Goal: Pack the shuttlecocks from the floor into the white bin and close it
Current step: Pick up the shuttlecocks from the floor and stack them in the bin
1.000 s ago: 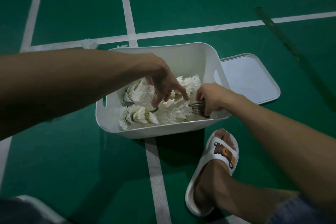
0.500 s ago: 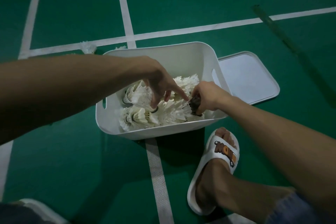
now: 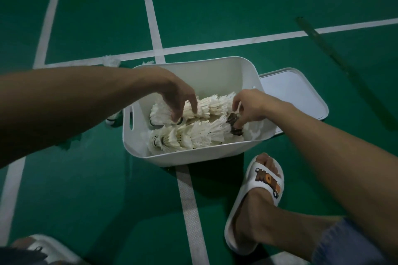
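The white bin (image 3: 193, 158) stands open on the green court floor. Inside lie two rows of nested white shuttlecocks, an upper row (image 3: 212, 105) and a lower row (image 3: 193, 135). My left hand (image 3: 178, 97) reaches into the bin from the left, and its fingers and thumb grip the left end of the upper row. My right hand (image 3: 252, 105) is at the bin's right end, pinching a dark shuttlecock (image 3: 234, 123) against the right end of the rows. The bin's white lid (image 3: 297, 92) lies flat on the floor, right of the bin.
Loose white shuttlecocks lie on the floor behind the bin (image 3: 111, 61) (image 3: 147, 63), and another one (image 3: 113, 119) sits under my left forearm beside the bin. My right foot in a white slipper (image 3: 265, 180) is just in front of the bin. Another slipper (image 3: 49, 247) shows at the bottom left.
My left hand has slid from the middle of the pile to the left end of the upper row. My right hand has pushed the dark shuttlecock further down into the bin.
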